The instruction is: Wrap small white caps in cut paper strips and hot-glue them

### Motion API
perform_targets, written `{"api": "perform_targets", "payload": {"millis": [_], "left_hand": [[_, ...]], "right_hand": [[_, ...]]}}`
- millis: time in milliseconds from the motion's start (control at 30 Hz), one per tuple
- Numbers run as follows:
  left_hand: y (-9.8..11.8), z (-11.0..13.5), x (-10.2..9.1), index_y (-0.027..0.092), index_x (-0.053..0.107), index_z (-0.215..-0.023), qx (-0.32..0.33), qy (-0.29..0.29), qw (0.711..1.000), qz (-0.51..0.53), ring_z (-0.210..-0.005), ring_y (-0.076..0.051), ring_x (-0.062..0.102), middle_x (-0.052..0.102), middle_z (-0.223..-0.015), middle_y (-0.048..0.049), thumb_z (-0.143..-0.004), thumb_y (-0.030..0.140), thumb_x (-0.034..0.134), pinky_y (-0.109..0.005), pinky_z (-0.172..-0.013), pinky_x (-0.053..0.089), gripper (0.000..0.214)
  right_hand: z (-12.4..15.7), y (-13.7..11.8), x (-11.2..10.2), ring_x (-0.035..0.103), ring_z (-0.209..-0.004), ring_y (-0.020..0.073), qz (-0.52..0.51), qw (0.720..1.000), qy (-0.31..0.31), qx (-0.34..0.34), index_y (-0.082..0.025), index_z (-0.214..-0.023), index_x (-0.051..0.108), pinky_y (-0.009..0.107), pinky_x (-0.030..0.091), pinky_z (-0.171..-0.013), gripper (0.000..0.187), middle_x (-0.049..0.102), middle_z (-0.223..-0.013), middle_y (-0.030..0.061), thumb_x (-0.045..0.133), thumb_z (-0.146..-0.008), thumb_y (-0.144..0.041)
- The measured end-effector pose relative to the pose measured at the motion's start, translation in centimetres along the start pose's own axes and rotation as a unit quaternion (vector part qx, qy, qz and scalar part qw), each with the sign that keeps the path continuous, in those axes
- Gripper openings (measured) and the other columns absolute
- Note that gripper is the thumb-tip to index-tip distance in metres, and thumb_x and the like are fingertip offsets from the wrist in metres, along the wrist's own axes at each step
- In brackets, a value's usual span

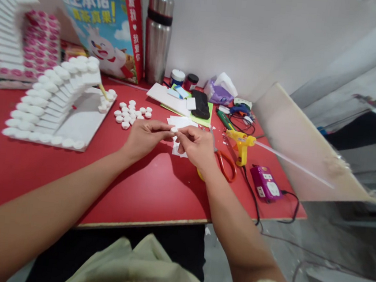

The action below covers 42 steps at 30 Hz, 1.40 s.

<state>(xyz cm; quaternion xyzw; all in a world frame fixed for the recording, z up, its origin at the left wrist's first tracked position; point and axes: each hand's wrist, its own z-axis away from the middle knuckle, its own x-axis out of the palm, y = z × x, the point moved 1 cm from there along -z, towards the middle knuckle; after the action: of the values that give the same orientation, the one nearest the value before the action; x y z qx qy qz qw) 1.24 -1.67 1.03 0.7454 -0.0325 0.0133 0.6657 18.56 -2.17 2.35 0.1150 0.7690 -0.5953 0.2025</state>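
A small round white piece (174,130), perhaps rolled paper, is pinched at the fingertips of my left hand (145,138) and my right hand (197,145). Both hands are closed and meet above the red table (149,195). Beneath them lie white paper pieces (183,123), partly covered by my fingers. Just left of my left hand is a loose group of similar white pieces (131,117). Scissors with orange handles (228,168) lie partly hidden behind my right hand. Farther left stands a white curved staircase model (67,111), edged with rows of white pieces.
A yellow glue gun (243,142) with a long glue stick lies right, near a purple power socket (266,184) and cables. At the back stand a steel flask (157,40), jars, a black pouch (201,104) and tissues (222,90). A pink-and-white model (40,47) stands far left.
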Motion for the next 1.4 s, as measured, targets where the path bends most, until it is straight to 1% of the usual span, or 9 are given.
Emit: {"api": "perform_targets", "payload": {"millis": [100,167,300,400,633,800,1000,1267,1400], "left_hand": [[0.4,-0.2,-0.3,0.017,0.083,-0.076,-0.004,-0.041,0.999,-0.015,-0.069,-0.021,0.072,0.079,-0.074,-0.0065,-0.063,0.027,0.091,-0.036,-0.072,0.062,0.018],[0.5,-0.3,-0.5,0.017,0.082,-0.073,-0.014,-0.073,0.997,-0.011,-0.066,-0.020,0.071,0.078,-0.072,-0.0071,-0.060,0.028,0.094,-0.035,-0.069,0.061,0.021],[0.4,-0.5,-0.5,0.016,0.085,-0.080,-0.049,-0.107,0.993,0.005,-0.064,-0.021,0.070,0.078,-0.072,-0.0081,-0.057,0.030,0.096,-0.035,-0.064,0.059,0.028],[0.4,-0.5,-0.6,0.017,0.086,-0.080,-0.058,-0.099,0.993,0.000,-0.064,-0.021,0.070,0.079,-0.072,-0.0090,-0.056,0.032,0.096,-0.035,-0.065,0.059,0.030],[0.0,-0.5,-0.5,0.015,0.085,-0.077,-0.017,-0.078,0.997,-0.019,-0.065,-0.022,0.070,0.078,-0.074,-0.0105,-0.061,0.032,0.095,-0.036,-0.065,0.058,0.025],[-0.1,-0.5,-0.6,0.013,0.082,-0.079,-0.014,-0.065,0.997,-0.040,-0.063,-0.018,0.067,0.077,-0.073,-0.0092,-0.059,0.034,0.097,-0.030,-0.058,0.053,0.033],[0.3,-0.2,-0.4,0.013,0.078,-0.076,-0.025,-0.065,0.997,-0.043,-0.056,-0.013,0.062,0.072,-0.064,-0.0032,-0.060,0.033,0.096,-0.025,-0.054,0.050,0.032],[0.2,0.1,-0.3,0.013,0.076,-0.074,0.006,-0.046,0.997,-0.058,-0.058,-0.014,0.065,0.075,-0.067,-0.0050,-0.065,0.030,0.091,-0.026,-0.055,0.051,0.024],[-0.1,-0.1,-0.4,0.014,0.077,-0.073,0.035,-0.043,0.995,-0.078,-0.062,-0.016,0.068,0.077,-0.070,-0.0064,-0.067,0.030,0.089,-0.027,-0.058,0.053,0.021]], "right_hand": [[-0.2,0.1,-0.7,0.059,-0.047,0.0127,-0.017,0.999,-0.045,0.011,-0.021,-0.079,0.073,0.026,0.045,-0.053,0.018,0.063,-0.054,-0.0029,0.069,-0.090,-0.035],[-0.4,0.3,-1.1,0.059,-0.046,0.0123,-0.036,0.996,-0.074,0.019,-0.020,-0.078,0.073,0.025,0.045,-0.052,0.021,0.063,-0.053,-0.0031,0.072,-0.087,-0.039],[-0.6,0.6,-1.5,0.059,-0.045,0.0118,-0.057,0.993,-0.101,0.014,-0.019,-0.076,0.073,0.025,0.045,-0.053,0.024,0.063,-0.051,-0.0029,0.073,-0.086,-0.042],[-0.6,0.6,-1.4,0.059,-0.045,0.0113,-0.050,0.994,-0.098,0.014,-0.020,-0.075,0.072,0.024,0.046,-0.054,0.021,0.063,-0.050,-0.0033,0.071,-0.087,-0.036],[-0.4,0.1,-0.8,0.060,-0.043,0.0113,-0.051,0.995,-0.067,0.059,-0.019,-0.072,0.069,0.022,0.045,-0.048,0.023,0.063,-0.049,-0.0024,0.073,-0.087,-0.035],[-0.3,0.4,-0.4,0.064,-0.045,0.0122,-0.051,0.996,-0.045,0.065,-0.019,-0.076,0.068,0.022,0.050,-0.048,0.020,0.066,-0.052,-0.0020,0.072,-0.087,-0.035],[-0.2,0.1,-0.6,0.066,-0.047,0.0125,-0.062,0.995,-0.073,0.024,-0.019,-0.077,0.065,0.022,0.052,-0.049,0.016,0.067,-0.054,-0.0024,0.068,-0.088,-0.031],[-0.2,0.1,-0.8,0.070,-0.054,0.0131,-0.084,0.990,-0.111,0.012,-0.017,-0.085,0.068,0.025,0.056,-0.058,0.017,0.071,-0.060,-0.0006,0.067,-0.091,-0.033],[-0.4,0.4,-0.7,0.071,-0.054,0.0143,-0.092,0.989,-0.111,0.022,-0.017,-0.084,0.068,0.026,0.057,-0.058,0.017,0.071,-0.060,0.0000,0.068,-0.091,-0.032]]}}
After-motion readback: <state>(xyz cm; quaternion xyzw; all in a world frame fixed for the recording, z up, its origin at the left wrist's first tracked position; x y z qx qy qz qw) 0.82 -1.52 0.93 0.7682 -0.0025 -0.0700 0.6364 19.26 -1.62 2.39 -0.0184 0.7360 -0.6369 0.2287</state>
